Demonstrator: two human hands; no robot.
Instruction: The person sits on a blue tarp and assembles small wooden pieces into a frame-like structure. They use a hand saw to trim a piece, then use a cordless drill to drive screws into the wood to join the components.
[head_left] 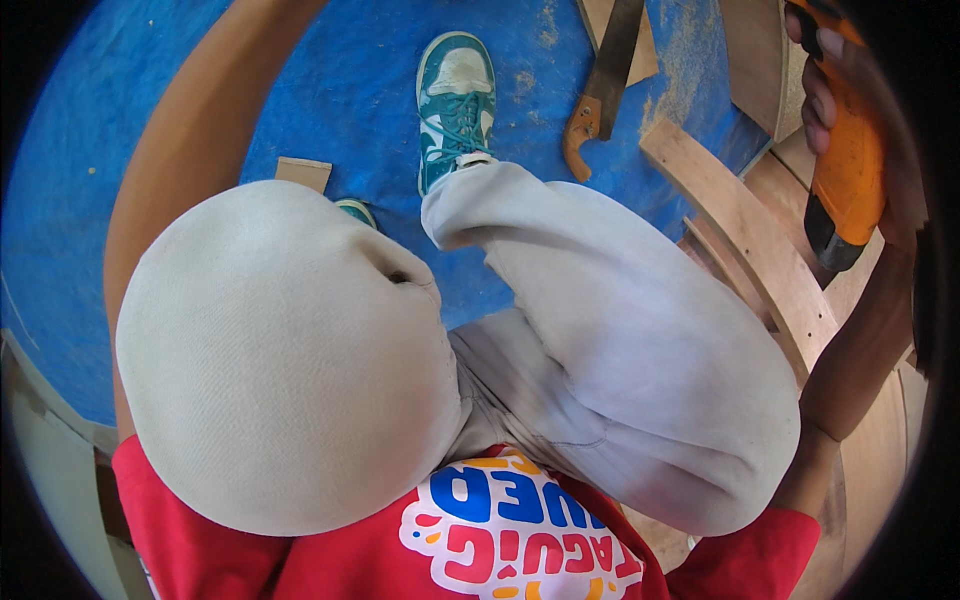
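Note:
At the upper right, my right hand (818, 105) is wrapped round an orange tool with a black end (850, 165), which looks like a power tool. Its exact kind does not show, because the frame's rim cuts it off. My left forearm (180, 165) reaches up past my knee and leaves the picture at the top, so the left hand is out of sight. A handsaw (610, 75) with a wooden handle lies on the blue sheet, its blade partly over a wood offcut (642, 50).
Wooden planks (745, 230) and boards lie along the right side. A small wood piece (303, 173) rests on the blue sheet (330, 70), near my teal and white shoe (457, 100). Sawdust is scattered around the saw. My bent knees fill the middle.

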